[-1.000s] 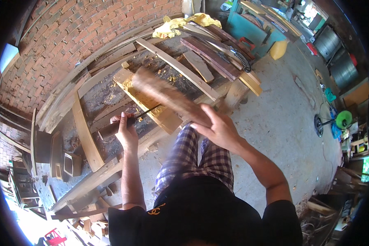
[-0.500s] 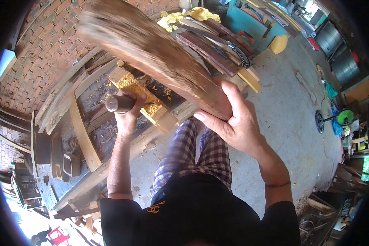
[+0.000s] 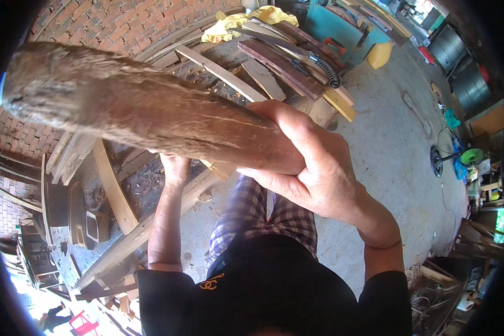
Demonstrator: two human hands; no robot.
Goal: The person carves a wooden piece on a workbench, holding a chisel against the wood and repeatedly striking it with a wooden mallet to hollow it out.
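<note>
My right hand (image 3: 319, 162) is wrapped round the narrow end of a thick, rough wooden club (image 3: 168, 112), which slants up and leftward across the view. Behind the club is my left hand (image 3: 175, 167); only its wrist and heel show now, its fingers being covered. Half a second earlier those fingers were closed round the round wooden handle of a chisel, which the club now hides. Of the pale wood block (image 3: 217, 169) beside that hand, just one corner peeks out below the club.
A low bench edged by a long beam (image 3: 193, 190) lies ahead, with a curved plank (image 3: 112, 182) on the left. Stacked dark boards (image 3: 280, 67), a yellow cloth (image 3: 246, 22) and a teal machine (image 3: 333, 33) stand farther off. A green fan (image 3: 470, 159) is at the right.
The club has swung down and leftward with my right hand, and now covers the left hand's fingers, the chisel handle and most of the block. My left forearm has barely moved.
</note>
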